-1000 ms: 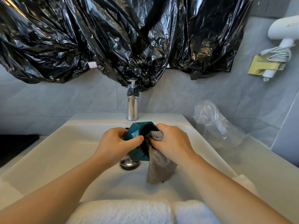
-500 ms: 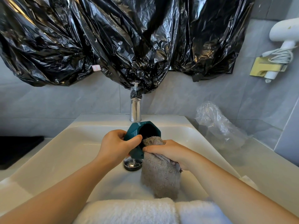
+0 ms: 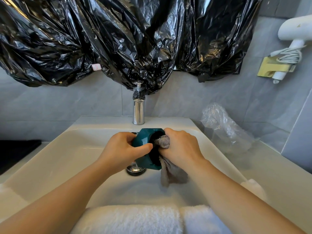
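Over the white sink basin (image 3: 70, 152) my left hand (image 3: 121, 149) grips a teal faceted cup (image 3: 144, 141), tipped on its side with its dark mouth facing right. My right hand (image 3: 182, 147) holds a grey cloth (image 3: 170, 173) bunched at the cup's mouth; part of the cloth is pushed inside, and its loose end hangs down toward the basin. My fingers hide the cup's left side.
A chrome tap (image 3: 138, 108) stands behind the cup, and the drain plug (image 3: 135, 169) lies below it. White towels (image 3: 131, 218) drape over the near rim. Black plastic (image 3: 118, 39) covers the wall above. A clear plastic bag (image 3: 224, 125) and a white hair dryer (image 3: 293, 29) are at the right.
My right hand drew the cloth out and down half a second ago, and now it has pushed the bunched cloth back up into the cup's mouth. The cup stays in my left hand.
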Demonstrator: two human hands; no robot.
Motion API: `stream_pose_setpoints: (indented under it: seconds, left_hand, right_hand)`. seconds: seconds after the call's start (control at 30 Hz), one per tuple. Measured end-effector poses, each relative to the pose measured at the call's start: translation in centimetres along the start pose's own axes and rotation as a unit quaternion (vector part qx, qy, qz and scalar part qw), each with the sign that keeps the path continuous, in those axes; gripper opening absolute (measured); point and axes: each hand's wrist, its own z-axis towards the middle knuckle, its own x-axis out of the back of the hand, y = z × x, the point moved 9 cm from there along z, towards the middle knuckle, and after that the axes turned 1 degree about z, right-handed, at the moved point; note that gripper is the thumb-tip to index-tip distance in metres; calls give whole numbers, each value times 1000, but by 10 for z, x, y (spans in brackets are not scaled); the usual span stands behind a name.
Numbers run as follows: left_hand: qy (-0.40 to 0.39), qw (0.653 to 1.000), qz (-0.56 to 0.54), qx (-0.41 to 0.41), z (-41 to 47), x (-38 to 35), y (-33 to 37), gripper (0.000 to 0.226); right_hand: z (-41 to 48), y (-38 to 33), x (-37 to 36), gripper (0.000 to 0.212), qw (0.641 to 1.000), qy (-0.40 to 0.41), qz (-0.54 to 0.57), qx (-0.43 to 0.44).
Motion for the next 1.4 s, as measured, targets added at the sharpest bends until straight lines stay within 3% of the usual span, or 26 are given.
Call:
stream_pose_setpoints:
  seconds: [0.13, 0.3, 0.47, 0.57, 0.7, 0.83, 1.0, 1.13, 1.2, 1.3, 1.4]
  left_hand:
    - [-1, 1000, -27, 8, -2, -1, 0, 23]
    - [-30, 999, -38, -5, -6, -10, 3, 56]
    - [-8, 997, -80, -3, -3, -11, 1, 47]
    - [16, 996, -87, -14, -2, -4, 0, 39]
    - [32, 995, -90, -13, -2, 1, -4, 30]
    - [27, 996, -83, -9, -2, -2, -4, 30]
    - [-4, 999, -36, 3, -2, -7, -5, 24]
    - [-20, 999, -26, 4, -2, -8, -4, 19]
    - [-15, 999, -44, 4, -1, -5, -3, 18]
    - [-14, 998, -65, 15, -1, -4, -4, 16]
    - [-2, 998, -60, 23, 0, -4, -6, 26]
  right_hand:
    - [1, 20, -22, 19, 981, -50, 172, -71]
    - [1, 38, -25, 26, 958, -49, 248, -136]
    - [0, 42, -27, 23, 930, -31, 325, -167]
    - [1, 35, -36, 14, 926, -57, 336, -160]
    - [-2, 28, -49, 41, 924, -119, 325, -163]
    - [-7, 29, -62, 48, 901, -175, 347, -191]
    - [0, 30, -28, 52, 977, -67, 161, -120]
    - [0, 15, 0, 40, 999, -9, 29, -33]
    - [2, 18, -3, 33, 997, -2, 74, -38]
    - [2, 30, -23, 7, 963, -63, 247, -88]
    - [-2, 34, -42, 14, 935, -127, 307, -126]
